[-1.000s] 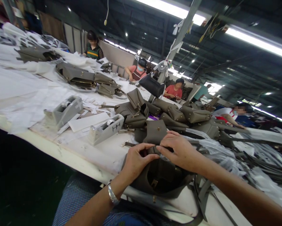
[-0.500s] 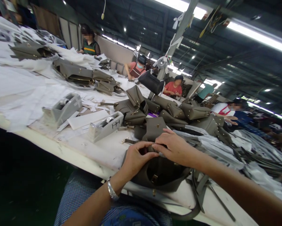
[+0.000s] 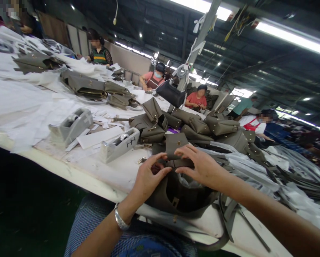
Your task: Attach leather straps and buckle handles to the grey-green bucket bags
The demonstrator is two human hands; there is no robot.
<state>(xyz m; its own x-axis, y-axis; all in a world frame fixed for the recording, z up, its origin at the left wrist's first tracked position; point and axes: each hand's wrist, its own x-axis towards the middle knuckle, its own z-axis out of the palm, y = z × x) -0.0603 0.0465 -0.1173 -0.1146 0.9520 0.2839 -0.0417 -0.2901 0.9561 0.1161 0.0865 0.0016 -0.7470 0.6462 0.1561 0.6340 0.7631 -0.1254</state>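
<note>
An olive-grey handbag [image 3: 162, 196] lies at the table's front edge, its mouth facing me and a gold clasp showing on its near rim. Over its far rim, my left hand [image 3: 146, 178] is curved, thumb and fingertips apart beside a short strap. The same strap [image 3: 185, 163] runs between the thumb and fingers of my right hand [image 3: 205, 166], which curls round it; how firmly is hidden. Behind the hands, the bag's flap [image 3: 176, 142] stands up with a small gold fitting. Clear plastic shows inside the mouth.
Two tape dispensers [image 3: 119, 144] stand to the left beside paper strips. Several olive-grey bags [image 3: 154, 125] are heaped behind my work, and long straps [image 3: 288, 167] lie at the right. A black pouch [image 3: 170, 93] hangs from a post. Several co-workers sit across the table.
My hands were pinching close together at the strap. Now their fingers have spread, the left hand has shifted slightly left, and more of the strap and plastic shows.
</note>
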